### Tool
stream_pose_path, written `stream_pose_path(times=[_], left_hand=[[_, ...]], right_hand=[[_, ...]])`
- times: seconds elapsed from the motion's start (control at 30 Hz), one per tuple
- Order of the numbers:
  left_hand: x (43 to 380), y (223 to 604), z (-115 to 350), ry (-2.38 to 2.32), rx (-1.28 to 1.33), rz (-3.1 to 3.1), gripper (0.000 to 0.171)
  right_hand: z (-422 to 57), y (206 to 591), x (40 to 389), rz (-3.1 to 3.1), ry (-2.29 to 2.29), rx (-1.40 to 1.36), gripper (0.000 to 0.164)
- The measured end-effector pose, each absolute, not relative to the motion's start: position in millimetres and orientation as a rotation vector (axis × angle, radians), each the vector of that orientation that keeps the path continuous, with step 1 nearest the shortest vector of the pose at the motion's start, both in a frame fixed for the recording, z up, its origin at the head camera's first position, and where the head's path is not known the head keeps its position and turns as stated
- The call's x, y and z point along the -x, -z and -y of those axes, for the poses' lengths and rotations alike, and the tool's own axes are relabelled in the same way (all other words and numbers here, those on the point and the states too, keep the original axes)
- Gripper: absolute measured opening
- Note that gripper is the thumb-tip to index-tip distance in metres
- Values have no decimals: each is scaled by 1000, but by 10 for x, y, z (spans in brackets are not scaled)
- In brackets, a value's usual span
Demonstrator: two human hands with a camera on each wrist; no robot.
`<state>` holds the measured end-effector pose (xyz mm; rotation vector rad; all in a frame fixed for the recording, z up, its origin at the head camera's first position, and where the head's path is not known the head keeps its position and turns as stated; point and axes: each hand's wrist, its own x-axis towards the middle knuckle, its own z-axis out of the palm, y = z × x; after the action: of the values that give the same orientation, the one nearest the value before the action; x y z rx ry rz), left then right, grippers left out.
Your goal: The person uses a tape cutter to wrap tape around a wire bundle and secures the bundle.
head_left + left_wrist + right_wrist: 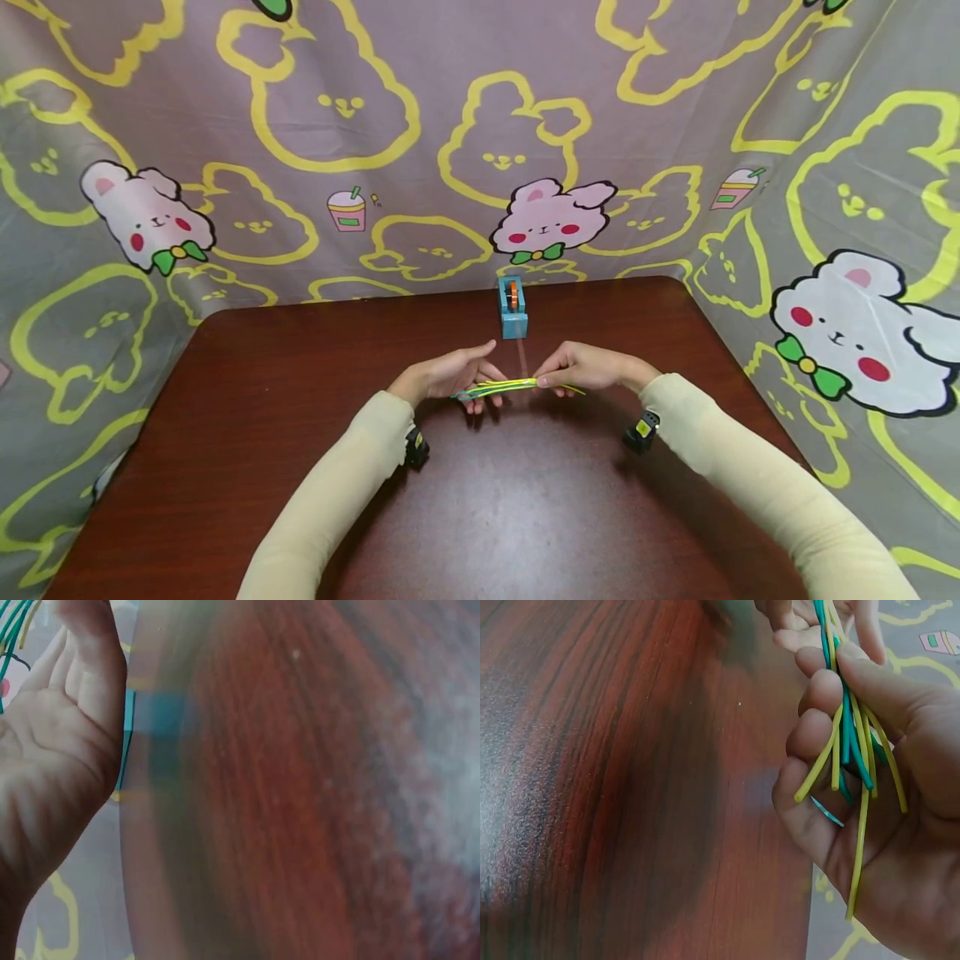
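My right hand (581, 367) pinches a bundle of thin yellow and green wires (510, 385) between thumb and fingers, near the bundle's right end. In the right wrist view, the loose wire ends (862, 772) fan out over the palm at uneven lengths. My left hand (461, 375) is at the bundle's left part, thumb raised and fingers loosely extended behind the wires. Its palm faces the camera in the left wrist view, with green wires (11, 634) at the upper left. A pale, narrow band (522, 357) runs from the blue tape dispenser (513, 323) toward the bundle.
The dispenser, with an orange roll (513, 296) inside, stands near the back edge of the glossy dark brown table (300, 392). Behind and beside the table hangs a grey patterned curtain (435, 183). A small pale object (111, 475) is at the left edge.
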<state>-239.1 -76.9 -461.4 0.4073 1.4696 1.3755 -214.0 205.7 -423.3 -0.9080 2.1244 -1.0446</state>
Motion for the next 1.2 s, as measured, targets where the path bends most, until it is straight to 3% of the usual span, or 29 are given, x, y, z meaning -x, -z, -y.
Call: stream_pose_path(times=[0.2,0.87,1.2], left_hand=[[2379,4645,722,-1334,-382,-1327,80],[2323,4614,665,-1341,-460,-1367,41],[2295,4545,647,-1321,-576,-1512,38]], right_hand=[[-2035,4226,2115,-2176,1035,966,23],[-2013,4225,2099,-2302,983,1029,18],[-2009,4149,2105,-2369,865,1009,18]])
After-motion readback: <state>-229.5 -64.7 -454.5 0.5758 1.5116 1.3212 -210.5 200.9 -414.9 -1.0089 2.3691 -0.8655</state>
